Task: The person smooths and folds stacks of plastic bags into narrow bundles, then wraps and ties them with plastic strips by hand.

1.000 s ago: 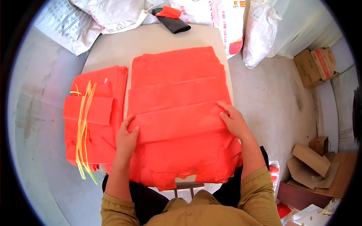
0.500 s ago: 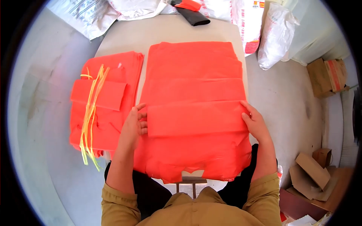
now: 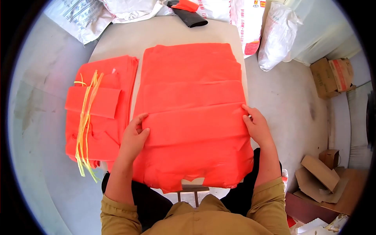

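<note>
Left hand (image 3: 134, 137), fingers extended half a second ago, now curls against the flat, rectangular red soft-sheet fold (image 3: 196, 124) between both hands; right hand (image 3: 258, 125) touches its opposite edge. Both ends appear steadied; pinching cannot be confirmed.

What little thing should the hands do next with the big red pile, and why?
Maybe gently smooth the big red pile toward its near edge: the left hand and right hand are at its opposite sides, and the part nearest the person looks creased.
</note>
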{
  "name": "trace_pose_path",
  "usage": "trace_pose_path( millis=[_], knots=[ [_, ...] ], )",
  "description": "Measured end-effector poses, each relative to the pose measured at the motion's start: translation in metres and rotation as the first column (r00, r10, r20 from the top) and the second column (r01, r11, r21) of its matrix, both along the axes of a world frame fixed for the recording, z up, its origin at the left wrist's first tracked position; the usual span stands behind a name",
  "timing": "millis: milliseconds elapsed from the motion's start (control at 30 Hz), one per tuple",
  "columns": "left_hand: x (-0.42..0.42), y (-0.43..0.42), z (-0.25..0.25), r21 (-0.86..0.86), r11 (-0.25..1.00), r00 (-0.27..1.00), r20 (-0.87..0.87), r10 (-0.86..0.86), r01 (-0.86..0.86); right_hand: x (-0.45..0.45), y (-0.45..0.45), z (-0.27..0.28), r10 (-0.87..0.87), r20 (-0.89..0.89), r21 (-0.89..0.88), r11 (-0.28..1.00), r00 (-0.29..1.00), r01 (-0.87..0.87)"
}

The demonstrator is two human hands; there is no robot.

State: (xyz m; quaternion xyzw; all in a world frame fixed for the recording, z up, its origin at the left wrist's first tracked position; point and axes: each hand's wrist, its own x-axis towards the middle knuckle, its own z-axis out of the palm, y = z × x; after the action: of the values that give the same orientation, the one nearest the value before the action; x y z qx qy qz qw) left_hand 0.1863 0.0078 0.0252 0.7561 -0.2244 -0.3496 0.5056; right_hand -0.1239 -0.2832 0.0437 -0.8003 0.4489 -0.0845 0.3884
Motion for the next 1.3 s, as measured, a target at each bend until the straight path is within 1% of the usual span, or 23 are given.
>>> trace_pose_path(
  millis=[33, 67, 100, 133, 167, 233, 267, 333, 367, 467, 633, 767, 867, 967, 1067, 1167, 1300],
  knots=[
    [0.002, 0.002, -0.004, 0.029, 0.999, 0.997, 0.07, -0.017, 0.015, 0.003, 0.003, 0.007, -0.009, -0.092, -0.036, 0.999, 0.996, 0.006],
    [0.003, 0.003, -0.006, 0.061, 0.998, 0.99, 0.139, -0.036, 0.028, 0.005, 0.006, 0.009, 0.034, -0.095, -0.187, 0.981, 0.995, -0.051],
    [0.001, 0.002, -0.004, 0.101, 0.995, 0.95, 0.308, -0.054, 0.023, 0.005, 0.01, 0.01, 0.076, -0.104, -0.332, 0.937, 0.992, -0.107],
    [-0.003, 0.0, -0.001, 0.141, 0.99, 0.881, 0.466, -0.076, 0.011, 0.006, 0.015, 0.01, 0.118, -0.118, -0.469, 0.869, 0.986, -0.16],
    [-0.008, -0.003, 0.003, 0.178, 0.984, 0.786, 0.61, -0.103, -0.01, 0.011, 0.02, 0.01, 0.234, -0.096, -0.501, 0.828, 0.967, -0.25],
    [-0.02, -0.008, 0.019, 0.227, 0.968, 0.591, 0.769, -0.244, 0.104, 0.022, 0.033, 0.008, 0.454, -0.065, -0.568, 0.715, 0.889, -0.407],
    [-0.026, -0.011, 0.024, 0.262, 0.952, 0.473, 0.827, -0.306, 0.158, 0.029, 0.04, 0.007, 0.499, -0.112, -0.56, 0.683, 0.86, -0.469],
    [-0.035, -0.018, 0.025, 0.346, 0.866, 0.383, 0.792, -0.476, 0.36, 0.039, 0.052, 0.004, 0.577, -0.205, -0.533, 0.612, 0.791, -0.584],
    [-0.038, -0.019, 0.025, 0.384, 0.805, 0.326, 0.769, -0.55, 0.452, 0.04, 0.054, 0.001, 0.561, -0.205, -0.516, 0.634, 0.802, -0.576],
    [-0.044, -0.02, 0.02, 0.44, 0.776, 0.352, 0.711, -0.609, 0.452, 0.041, 0.054, -0.006, 0.519, -0.218, -0.468, 0.688, 0.827, -0.555],
    [-0.035, -0.018, 0.024, 0.483, 0.778, 0.347, 0.706, -0.617, 0.402, 0.033, 0.048, 0.001, 0.476, -0.262, -0.417, 0.729, 0.84, -0.543],
    [-0.033, -0.017, 0.031, 0.51, 0.765, 0.357, 0.682, -0.638, 0.393, 0.032, 0.047, 0.005, 0.473, -0.291, -0.4, 0.73, 0.832, -0.555],
    [-0.033, -0.017, 0.028, 0.488, 0.783, 0.327, 0.721, -0.611, 0.387, 0.034, 0.047, 0.01, 0.489, -0.309, -0.383, 0.721, 0.816, -0.577],
    [-0.034, -0.019, 0.025, 0.519, 0.769, 0.307, 0.713, -0.631, 0.374, 0.033, 0.046, 0.013, 0.523, -0.306, -0.363, 0.708, 0.795, -0.605],
    [-0.034, -0.017, 0.017, 0.5, 0.781, 0.303, 0.73, -0.613, 0.375, 0.03, 0.044, 0.011, 0.542, -0.297, -0.361, 0.699, 0.786, -0.617],
    [-0.034, -0.017, 0.019, 0.473, 0.79, 0.333, 0.727, -0.6, 0.39, 0.03, 0.043, 0.01, 0.547, -0.297, -0.357, 0.697, 0.783, -0.622],
    [-0.033, -0.018, 0.02, 0.482, 0.782, 0.341, 0.714, -0.612, 0.396, 0.03, 0.043, 0.009, 0.544, -0.318, -0.365, 0.685, 0.776, -0.63]
  ],
)
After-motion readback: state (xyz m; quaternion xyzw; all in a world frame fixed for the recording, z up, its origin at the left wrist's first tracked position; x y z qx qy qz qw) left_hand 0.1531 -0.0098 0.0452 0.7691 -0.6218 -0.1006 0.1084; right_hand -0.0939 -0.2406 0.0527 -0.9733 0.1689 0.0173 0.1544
